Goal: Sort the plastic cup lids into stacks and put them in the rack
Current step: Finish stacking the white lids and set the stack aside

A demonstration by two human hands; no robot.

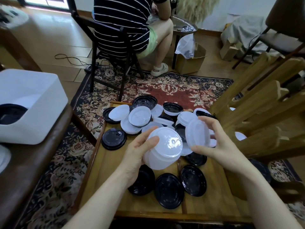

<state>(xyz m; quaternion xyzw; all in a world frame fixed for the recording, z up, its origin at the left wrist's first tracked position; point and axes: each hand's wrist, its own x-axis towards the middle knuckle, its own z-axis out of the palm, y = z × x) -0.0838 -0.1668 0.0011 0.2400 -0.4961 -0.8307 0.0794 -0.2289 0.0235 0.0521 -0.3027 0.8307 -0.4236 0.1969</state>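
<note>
My left hand (137,154) grips a stack of white plastic lids (163,147) above the wooden table (105,162). Beside it, my right hand (214,144) pinches a single white lid (197,134), held on edge just right of the stack. Loose white lids (139,118) and black lids (169,190) lie scattered over the table, white mostly at the far side, black mostly near me. The wooden rack (257,113) with its slots stands at the table's right side; a white lid shows through one slot.
A white bin (33,103) holding black lids sits on a dark bench at left. A person in a striped shirt sits on a black chair (115,52) beyond the table. A patterned rug (165,90), a cardboard box (191,58) and floor cables lie around.
</note>
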